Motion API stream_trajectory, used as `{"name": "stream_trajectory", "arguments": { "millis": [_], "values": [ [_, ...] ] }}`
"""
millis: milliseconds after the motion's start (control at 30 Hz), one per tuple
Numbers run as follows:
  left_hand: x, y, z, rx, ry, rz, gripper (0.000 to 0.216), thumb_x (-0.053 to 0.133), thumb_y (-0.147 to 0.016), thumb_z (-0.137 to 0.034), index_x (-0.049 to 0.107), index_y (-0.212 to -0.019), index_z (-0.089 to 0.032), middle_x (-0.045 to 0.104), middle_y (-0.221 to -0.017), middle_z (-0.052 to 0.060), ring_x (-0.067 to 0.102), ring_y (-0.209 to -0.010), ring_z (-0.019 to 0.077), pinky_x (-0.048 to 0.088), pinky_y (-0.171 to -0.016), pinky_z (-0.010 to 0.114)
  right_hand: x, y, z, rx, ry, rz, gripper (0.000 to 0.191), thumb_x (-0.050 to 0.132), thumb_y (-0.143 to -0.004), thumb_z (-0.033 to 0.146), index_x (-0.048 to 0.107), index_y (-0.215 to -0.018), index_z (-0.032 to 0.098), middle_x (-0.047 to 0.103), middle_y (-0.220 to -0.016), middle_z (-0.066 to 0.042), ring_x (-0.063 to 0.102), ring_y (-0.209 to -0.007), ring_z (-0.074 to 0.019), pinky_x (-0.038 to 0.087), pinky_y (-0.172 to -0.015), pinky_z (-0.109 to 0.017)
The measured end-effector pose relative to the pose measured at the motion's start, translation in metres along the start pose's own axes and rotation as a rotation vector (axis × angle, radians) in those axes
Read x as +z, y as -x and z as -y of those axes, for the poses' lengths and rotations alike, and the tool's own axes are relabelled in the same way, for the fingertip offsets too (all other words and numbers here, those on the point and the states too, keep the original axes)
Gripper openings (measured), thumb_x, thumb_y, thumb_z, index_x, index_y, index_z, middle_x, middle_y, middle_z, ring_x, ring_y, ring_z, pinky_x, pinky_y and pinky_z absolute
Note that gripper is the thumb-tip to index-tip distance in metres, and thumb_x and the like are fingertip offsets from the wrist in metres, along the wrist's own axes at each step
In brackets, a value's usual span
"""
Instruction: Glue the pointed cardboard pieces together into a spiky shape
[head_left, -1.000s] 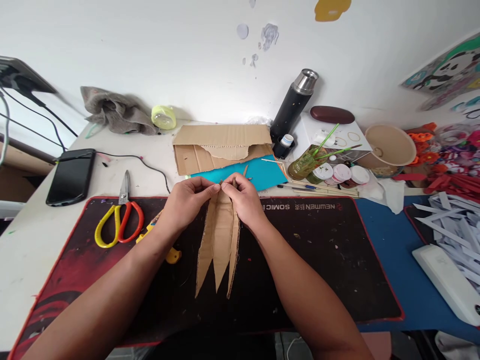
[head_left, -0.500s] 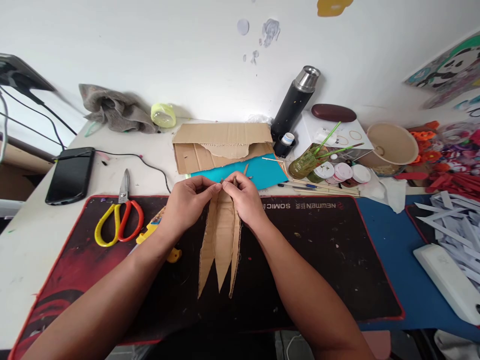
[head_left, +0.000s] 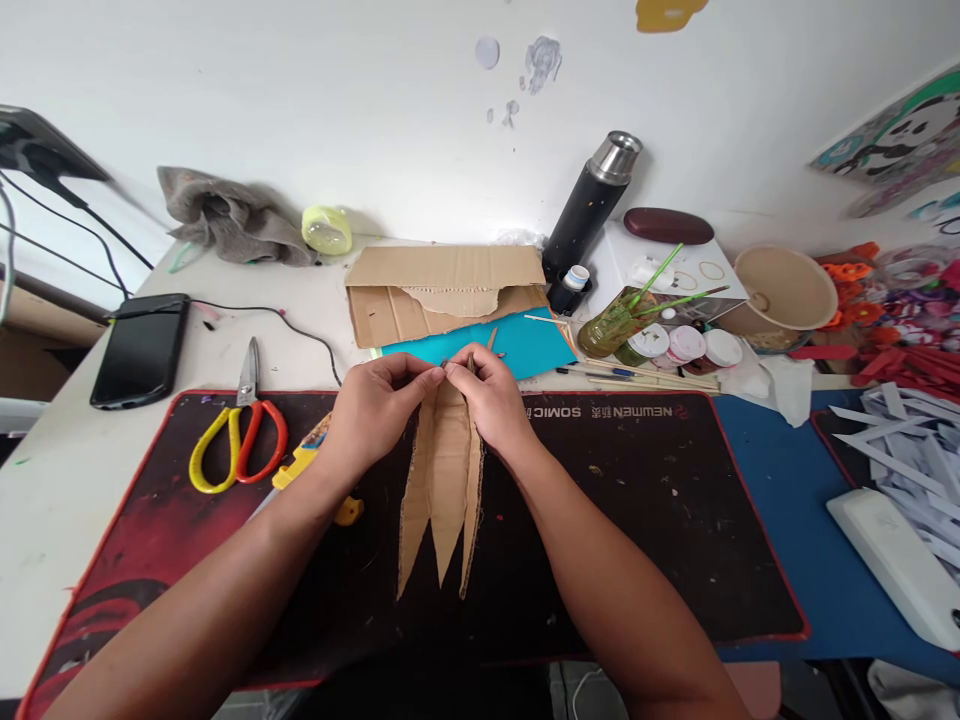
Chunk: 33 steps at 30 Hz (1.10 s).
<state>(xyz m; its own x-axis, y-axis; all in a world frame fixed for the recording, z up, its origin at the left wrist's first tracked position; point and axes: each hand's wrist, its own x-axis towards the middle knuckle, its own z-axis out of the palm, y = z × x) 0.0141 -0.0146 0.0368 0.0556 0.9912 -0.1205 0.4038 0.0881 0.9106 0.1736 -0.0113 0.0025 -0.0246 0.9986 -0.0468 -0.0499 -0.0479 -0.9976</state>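
- L hand [head_left: 379,405]: thumb & fingers nearly closed, pinching top end of cardboard [head_left: 448,470]
- R hand [head_left: 491,398]: also pinched on top end, thumbs just beside each other; curled fingers partly hidden, can't tell exact grip
- cardboard's over mat [head_left: 637,530], btwn forearms, 3 pointed tips twd mat's near edge
- prob v. light, stiffish, bends along creases, not slippery
- tips look flimsy, cd crease or tear; best hold = top end, lt pinch w/ both hands

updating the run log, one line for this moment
left hand: pinching far end of three-pointed cardboard cutout | right hand: pinching same end | cutout: points toward person, over desk mat | red-yellow scissors: unheld
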Motion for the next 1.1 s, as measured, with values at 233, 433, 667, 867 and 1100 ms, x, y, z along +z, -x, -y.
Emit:
{"name": "stream_trajectory", "arguments": {
  "millis": [233,433,667,867,1100],
  "values": [
    [-0.0045,0.0024,-0.007,0.018,-0.06,0.04,0.03,0.069,-0.089,-0.047,0.08,-0.089,-0.019,0.074,-0.076,0.0,0.06,-0.069,0.0167,0.044,-0.063,0.027,-0.0018,0.0002,0.0018,0.008,0.003,0.002,0.021,0.066,-0.087,0.038,0.055,-0.075,0.025,0.049,-0.072,0.004,0.045,-0.073,-0.0169,0.038,-0.07,-0.031],
    [-0.003,0.0017,-0.0064,0.016,-0.05,0.042,0.029,0.069,-0.089,-0.046,0.08,-0.088,-0.019,0.076,-0.077,0.0,0.062,-0.07,0.0173,0.046,-0.065,0.027,-0.0017,-0.0004,-0.0001,0.002,-0.007,-0.001,0.021,0.066,-0.087,0.038,0.055,-0.075,0.025,0.049,-0.072,0.004,0.045,-0.072,-0.0171,0.038,-0.07,-0.032],
    [-0.0028,0.0014,-0.0052,0.015,-0.08,0.028,0.03,0.068,-0.089,-0.046,0.079,-0.089,-0.019,0.076,-0.078,0.001,0.063,-0.072,0.0183,0.046,-0.065,0.028,-0.001,-0.0007,-0.0005,-0.009,-0.002,-0.006,0.021,0.066,-0.087,0.037,0.056,-0.075,0.024,0.048,-0.071,0.004,0.045,-0.071,-0.0168,0.037,-0.069,-0.032],
    [-0.0032,0.0016,-0.0054,0.022,-0.08,0.033,0.027,0.067,-0.089,-0.044,0.079,-0.088,-0.02,0.077,-0.079,0.0,0.065,-0.073,0.0181,0.048,-0.068,0.028,-0.0006,-0.0006,-0.0008,0.005,0.014,-0.007,0.021,0.066,-0.087,0.039,0.055,-0.075,0.025,0.048,-0.072,0.004,0.045,-0.072,-0.0172,0.037,-0.069,-0.032],
    [-0.003,0.0003,-0.0066,0.023,-0.076,0.036,0.028,0.067,-0.088,-0.046,0.079,-0.087,-0.02,0.077,-0.079,0.0,0.065,-0.074,0.019,0.048,-0.067,0.029,0.0,-0.0008,-0.0002,0.007,0.011,-0.011,0.022,0.066,-0.086,0.039,0.055,-0.074,0.025,0.047,-0.071,0.004,0.045,-0.072,-0.0171,0.037,-0.069,-0.032]
  ]
}}
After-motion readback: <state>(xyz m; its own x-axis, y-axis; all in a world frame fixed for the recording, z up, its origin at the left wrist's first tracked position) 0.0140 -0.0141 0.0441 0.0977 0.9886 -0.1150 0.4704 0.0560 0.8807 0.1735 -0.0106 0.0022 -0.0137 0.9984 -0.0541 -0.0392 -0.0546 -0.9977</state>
